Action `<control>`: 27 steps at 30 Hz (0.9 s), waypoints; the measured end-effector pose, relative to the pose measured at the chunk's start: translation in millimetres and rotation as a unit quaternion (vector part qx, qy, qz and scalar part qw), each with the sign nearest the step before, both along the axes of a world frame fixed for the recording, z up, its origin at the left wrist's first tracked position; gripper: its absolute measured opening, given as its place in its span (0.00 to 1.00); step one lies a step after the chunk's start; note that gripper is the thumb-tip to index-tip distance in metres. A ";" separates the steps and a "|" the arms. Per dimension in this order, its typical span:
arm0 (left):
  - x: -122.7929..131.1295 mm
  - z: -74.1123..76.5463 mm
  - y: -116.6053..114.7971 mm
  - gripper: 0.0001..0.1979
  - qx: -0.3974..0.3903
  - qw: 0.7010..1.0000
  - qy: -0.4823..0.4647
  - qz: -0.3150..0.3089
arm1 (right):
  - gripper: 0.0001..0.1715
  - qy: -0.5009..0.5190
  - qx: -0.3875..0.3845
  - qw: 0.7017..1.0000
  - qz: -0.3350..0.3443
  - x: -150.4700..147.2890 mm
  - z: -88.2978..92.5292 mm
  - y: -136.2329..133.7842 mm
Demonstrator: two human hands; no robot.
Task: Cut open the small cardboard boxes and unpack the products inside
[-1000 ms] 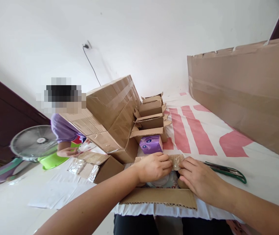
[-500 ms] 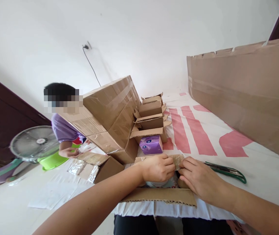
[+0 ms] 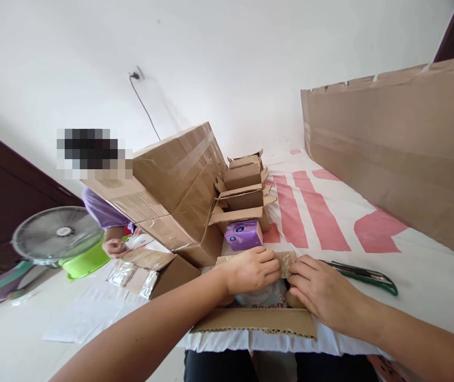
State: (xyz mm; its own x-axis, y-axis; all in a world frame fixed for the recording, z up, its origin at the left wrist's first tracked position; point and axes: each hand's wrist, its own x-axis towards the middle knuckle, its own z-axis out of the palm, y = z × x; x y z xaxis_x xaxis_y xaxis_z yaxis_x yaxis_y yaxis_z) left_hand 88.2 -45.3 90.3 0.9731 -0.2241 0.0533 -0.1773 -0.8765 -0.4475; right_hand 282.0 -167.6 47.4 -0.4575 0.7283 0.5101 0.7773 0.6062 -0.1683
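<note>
An open cardboard box (image 3: 254,321) stands at the table edge in front of me, its near flap folded outward. Inside it a clear, rounded plastic item with red lettering (image 3: 264,297) shows in part. My left hand (image 3: 253,270) reaches across the opening, fingers curled over the box's far flap (image 3: 286,260), where a strip of shiny tape shows. Close beside it, my right hand (image 3: 322,289) pinches the same flap near its right corner; its fingertips are partly hidden. To the right lies a green-handled utility knife (image 3: 370,278). A purple box (image 3: 243,236) stands beyond the flap.
Several open small cartons (image 3: 243,199) line up behind the purple box, against a stack of taped cartons (image 3: 179,180). A long cardboard panel (image 3: 390,143) stands at right. At left are a person's hand (image 3: 114,246), a taped carton (image 3: 171,276), a fan (image 3: 58,233) and a green basin (image 3: 84,260).
The view has shifted slightly. My hands stay at the far flap with nearly the same grip. The other person's head has moved a little to the left.
</note>
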 end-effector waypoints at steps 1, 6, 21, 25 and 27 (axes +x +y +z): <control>-1.3 -0.7 0.6 0.08 0.000 1.000 -0.002 0.004 | 0.10 0.002 -0.001 1.000 0.000 0.1 -0.2 0.0; -6.4 -2.9 3.1 0.09 -0.013 1.000 -0.014 0.020 | 0.10 0.013 -0.006 1.000 0.007 1.2 -1.1 0.1; -31.1 -12.2 6.4 0.07 -0.097 0.987 -0.074 0.102 | 0.09 0.041 0.011 0.999 0.018 3.5 -0.9 -2.8; -44.0 -6.3 8.7 0.07 -0.118 0.979 -0.110 0.125 | 0.10 0.047 0.013 0.999 0.020 3.5 -0.6 -2.5; -48.0 -1.4 4.4 0.08 -0.150 0.967 -0.147 0.144 | 0.10 0.052 0.010 0.998 0.025 3.8 0.5 -2.0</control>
